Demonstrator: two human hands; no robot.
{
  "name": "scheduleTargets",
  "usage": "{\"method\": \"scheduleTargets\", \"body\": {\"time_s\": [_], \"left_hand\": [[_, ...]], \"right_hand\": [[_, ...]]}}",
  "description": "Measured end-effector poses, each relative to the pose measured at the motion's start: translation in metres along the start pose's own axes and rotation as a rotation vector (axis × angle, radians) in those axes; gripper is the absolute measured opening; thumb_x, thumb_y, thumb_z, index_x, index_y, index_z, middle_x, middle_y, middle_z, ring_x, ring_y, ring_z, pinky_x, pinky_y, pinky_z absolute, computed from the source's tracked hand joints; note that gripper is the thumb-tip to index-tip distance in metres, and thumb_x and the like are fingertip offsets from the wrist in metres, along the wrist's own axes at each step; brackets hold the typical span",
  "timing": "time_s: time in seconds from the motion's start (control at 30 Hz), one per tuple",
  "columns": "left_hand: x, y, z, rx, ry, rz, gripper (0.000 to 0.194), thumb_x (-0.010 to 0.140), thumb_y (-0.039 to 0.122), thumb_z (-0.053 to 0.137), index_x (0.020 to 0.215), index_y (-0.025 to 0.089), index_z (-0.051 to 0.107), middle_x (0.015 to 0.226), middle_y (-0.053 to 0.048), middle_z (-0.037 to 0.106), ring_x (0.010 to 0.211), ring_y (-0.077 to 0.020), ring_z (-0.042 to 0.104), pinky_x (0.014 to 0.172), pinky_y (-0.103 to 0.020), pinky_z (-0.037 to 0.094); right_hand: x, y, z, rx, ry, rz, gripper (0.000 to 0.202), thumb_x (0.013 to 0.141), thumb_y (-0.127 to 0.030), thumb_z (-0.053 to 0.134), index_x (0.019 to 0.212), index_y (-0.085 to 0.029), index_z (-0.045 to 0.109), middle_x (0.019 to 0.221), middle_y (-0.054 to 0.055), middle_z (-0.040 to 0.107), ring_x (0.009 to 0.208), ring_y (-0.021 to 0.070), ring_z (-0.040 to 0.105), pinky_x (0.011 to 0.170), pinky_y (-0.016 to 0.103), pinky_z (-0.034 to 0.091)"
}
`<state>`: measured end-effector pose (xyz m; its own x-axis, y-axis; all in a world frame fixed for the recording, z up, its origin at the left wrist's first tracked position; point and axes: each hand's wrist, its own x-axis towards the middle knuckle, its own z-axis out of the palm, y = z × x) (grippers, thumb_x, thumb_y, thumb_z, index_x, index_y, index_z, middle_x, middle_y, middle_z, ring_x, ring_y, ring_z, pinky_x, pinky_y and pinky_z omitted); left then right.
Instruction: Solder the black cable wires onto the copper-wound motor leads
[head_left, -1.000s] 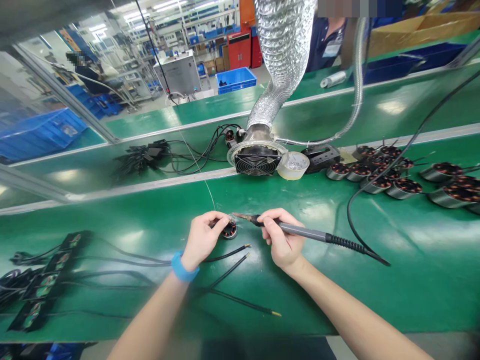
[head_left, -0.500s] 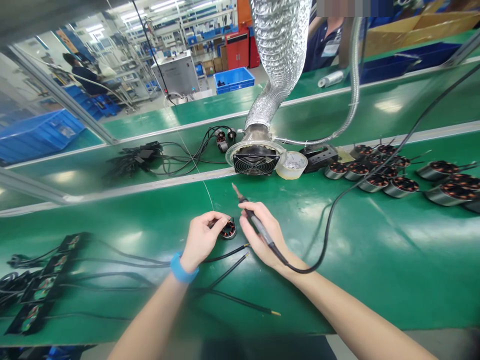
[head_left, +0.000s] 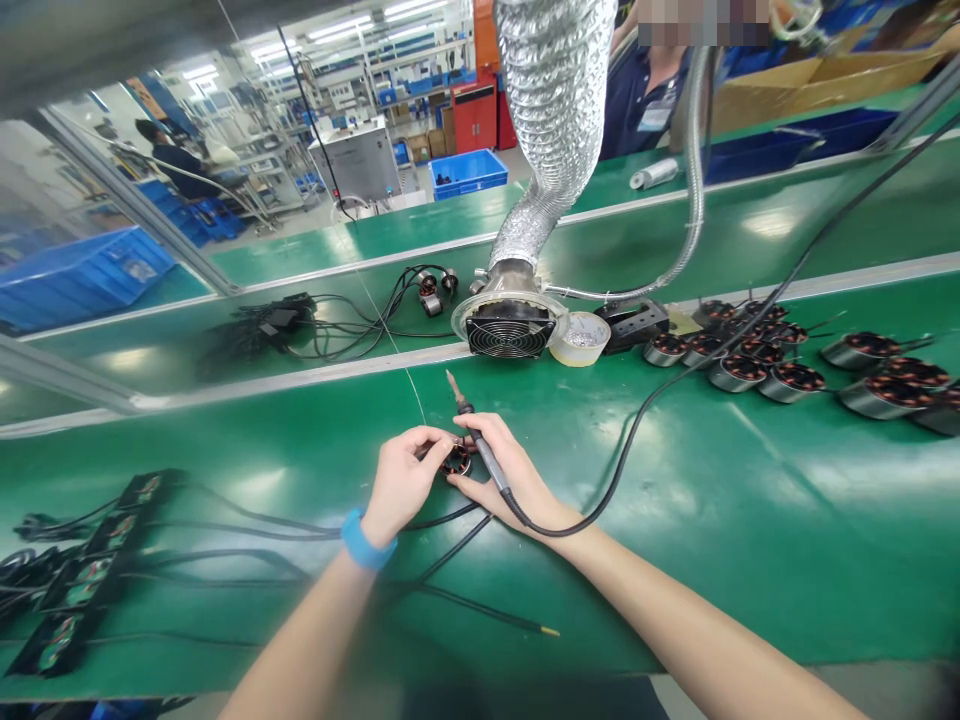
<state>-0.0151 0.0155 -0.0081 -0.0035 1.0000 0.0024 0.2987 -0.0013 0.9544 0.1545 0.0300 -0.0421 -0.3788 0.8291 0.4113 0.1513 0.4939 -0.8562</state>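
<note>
A small round motor stator (head_left: 456, 460) with copper windings is at the middle of the bench. My left hand (head_left: 409, 475), a blue band at its wrist, pinches it at the upper left edge. A thin pale wire (head_left: 414, 392) runs down from above to the left fingers; its end is hidden there. My right hand (head_left: 510, 470) is closed around a soldering iron (head_left: 487, 460), tip pointing up and away from the stator. The thumb and fingers of that hand also reach the stator's right side. Black cables (head_left: 457, 545) lie just below both hands.
A fume-extractor fan (head_left: 510, 335) on a silver duct hangs ahead, beside a round tub (head_left: 581, 340) and a black holder (head_left: 634, 322). Several motors (head_left: 791, 380) stand at right. Black strips with circuit boards (head_left: 90, 575) lie left. Another person (head_left: 652, 90) is across the bench.
My right hand has moved left with the soldering iron, bringing its fingers from beside the stator to its right edge. My left hand has stayed nearly in place.
</note>
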Motion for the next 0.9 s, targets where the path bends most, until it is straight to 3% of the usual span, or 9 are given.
{"method": "scheduleTargets", "body": {"time_s": [0.17, 0.37, 0.57, 0.7, 0.9], "left_hand": [[0.002, 0.005, -0.004, 0.055, 0.06, 0.085, 0.018, 0.084, 0.031, 0.065, 0.075, 0.016, 0.07, 0.089, -0.006, 0.07, 0.084, -0.019, 0.064, 0.075, -0.028, 0.049], [0.008, 0.0, -0.005, 0.209, 0.092, 0.059, 0.022, 0.08, 0.034, 0.067, 0.068, 0.016, 0.066, 0.07, -0.001, 0.057, 0.063, -0.0133, 0.047, 0.061, -0.027, 0.037], [0.014, 0.003, -0.013, 0.109, -0.083, -0.082, 0.029, 0.081, 0.043, 0.066, 0.078, 0.014, 0.069, 0.067, -0.001, 0.059, 0.063, -0.013, 0.047, 0.061, -0.026, 0.035], [0.022, 0.009, -0.016, 0.043, -0.104, -0.113, 0.034, 0.079, 0.046, 0.067, 0.081, 0.013, 0.072, 0.073, -0.003, 0.064, 0.066, -0.0127, 0.049, 0.06, -0.024, 0.035], [0.043, 0.021, -0.005, 0.025, -0.261, -0.257, 0.041, 0.072, 0.054, 0.074, 0.07, 0.013, 0.066, 0.053, 0.007, 0.039, 0.048, -0.0062, 0.026, 0.049, -0.025, 0.012]], "right_hand": [[0.004, 0.001, -0.011, -0.077, -0.002, -0.043, 0.061, 0.077, -0.009, 0.068, 0.13, -0.028, 0.044, 0.118, 0.006, 0.051, 0.104, 0.0203, 0.06, 0.092, 0.035, 0.051], [0.01, 0.005, -0.033, -0.287, -0.106, -0.113, 0.06, 0.08, -0.003, 0.059, 0.133, -0.025, 0.042, 0.124, 0.009, 0.048, 0.093, 0.0177, 0.059, 0.084, 0.031, 0.05], [0.01, 0.005, -0.034, -0.311, -0.126, -0.15, 0.055, 0.081, 0.0, 0.056, 0.13, -0.023, 0.043, 0.122, 0.009, 0.048, 0.09, 0.017, 0.057, 0.082, 0.031, 0.05], [0.008, 0.005, -0.034, -0.289, -0.11, -0.165, 0.056, 0.081, 0.0, 0.055, 0.131, -0.024, 0.043, 0.121, 0.009, 0.048, 0.09, 0.0173, 0.057, 0.082, 0.032, 0.05], [0.008, 0.005, -0.036, -0.257, -0.117, -0.179, 0.057, 0.08, 0.001, 0.055, 0.13, -0.024, 0.043, 0.119, 0.009, 0.049, 0.093, 0.0184, 0.059, 0.084, 0.033, 0.05]]}}
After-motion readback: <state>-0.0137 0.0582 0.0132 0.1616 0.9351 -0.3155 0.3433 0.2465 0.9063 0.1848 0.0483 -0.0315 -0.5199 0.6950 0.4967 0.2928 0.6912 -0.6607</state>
